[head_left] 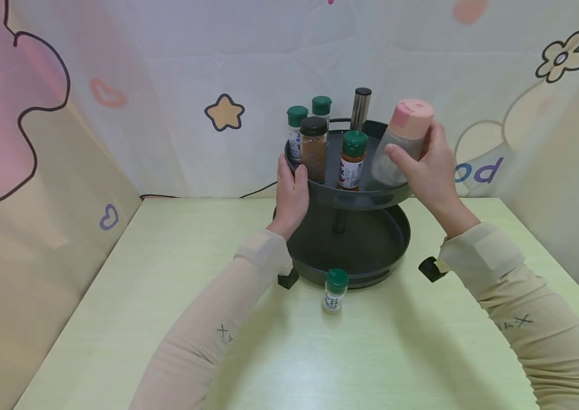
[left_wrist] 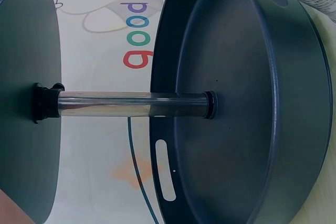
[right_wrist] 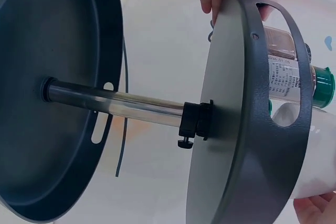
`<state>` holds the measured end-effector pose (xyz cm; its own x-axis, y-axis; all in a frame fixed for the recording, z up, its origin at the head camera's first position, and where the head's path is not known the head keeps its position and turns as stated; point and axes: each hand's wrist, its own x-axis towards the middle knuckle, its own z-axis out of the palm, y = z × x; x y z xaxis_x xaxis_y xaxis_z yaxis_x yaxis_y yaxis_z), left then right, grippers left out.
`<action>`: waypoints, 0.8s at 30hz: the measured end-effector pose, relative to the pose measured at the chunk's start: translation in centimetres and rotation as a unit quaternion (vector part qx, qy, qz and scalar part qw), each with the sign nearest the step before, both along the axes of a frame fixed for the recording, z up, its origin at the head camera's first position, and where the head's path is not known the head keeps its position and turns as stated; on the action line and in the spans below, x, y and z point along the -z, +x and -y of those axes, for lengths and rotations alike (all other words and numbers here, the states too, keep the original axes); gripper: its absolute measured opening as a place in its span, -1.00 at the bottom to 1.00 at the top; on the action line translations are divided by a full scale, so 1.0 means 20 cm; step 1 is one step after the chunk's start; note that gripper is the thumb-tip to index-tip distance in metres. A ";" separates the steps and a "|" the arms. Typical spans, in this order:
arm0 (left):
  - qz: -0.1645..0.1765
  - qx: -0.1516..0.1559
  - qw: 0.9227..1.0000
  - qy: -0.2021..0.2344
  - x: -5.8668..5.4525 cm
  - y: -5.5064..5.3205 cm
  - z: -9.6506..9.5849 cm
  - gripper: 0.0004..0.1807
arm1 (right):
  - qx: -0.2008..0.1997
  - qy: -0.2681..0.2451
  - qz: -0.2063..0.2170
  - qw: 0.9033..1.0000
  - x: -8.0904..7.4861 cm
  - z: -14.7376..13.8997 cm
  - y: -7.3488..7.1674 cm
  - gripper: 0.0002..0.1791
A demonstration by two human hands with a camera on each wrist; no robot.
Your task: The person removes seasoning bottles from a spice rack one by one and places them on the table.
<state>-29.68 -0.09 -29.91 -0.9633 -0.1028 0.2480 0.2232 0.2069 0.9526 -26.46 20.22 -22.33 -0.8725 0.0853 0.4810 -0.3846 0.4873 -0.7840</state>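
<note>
A two-tier dark round rack (head_left: pixel 366 199) stands on the table. My left hand (head_left: pixel 291 193) rests against the left rim of its upper tier, beside a brown spice jar with a black lid (head_left: pixel 313 151). My right hand (head_left: pixel 435 168) grips a frosted bottle with a pink cap (head_left: pixel 402 142), tilted over the right side of the upper tier. Between them sits a red spice jar with a green cap (head_left: pixel 352 162). Two more green-capped jars, one of them the front left jar (head_left: pixel 296 131), stand at the back left of that tier.
A small green-capped jar (head_left: pixel 334 291) stands on the table in front of the lower tier (head_left: pixel 346 245). A metal post (head_left: pixel 361 111) rises above the upper tier. Behind the table hangs a patterned curtain (head_left: pixel 176 102), with a dark cable (head_left: pixel 259 191) near its foot.
</note>
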 end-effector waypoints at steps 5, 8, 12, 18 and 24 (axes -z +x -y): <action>0.003 -0.002 1.000 -0.002 0.00 0.00 0.00 -0.32 | -0.006 -0.015 -0.019 1.000 0.00 0.00 0.00 -0.34; 0.004 -0.002 1.000 -0.001 0.00 0.00 0.00 -0.31 | -0.009 -0.024 -0.032 0.999 0.00 0.00 0.01 -0.35; 0.004 -0.002 1.000 -0.001 0.00 0.00 0.00 -0.31 | -0.004 -0.028 -0.045 0.999 0.00 0.00 0.01 -0.36; 0.002 -0.003 1.000 -0.002 0.00 0.00 -0.01 -0.32 | 0.001 -0.030 -0.059 0.998 0.00 -0.01 0.02 -0.38; 0.007 -0.004 1.000 -0.003 0.00 0.00 0.00 -0.32 | -0.004 -0.046 -0.064 0.997 0.00 -0.02 0.03 -0.40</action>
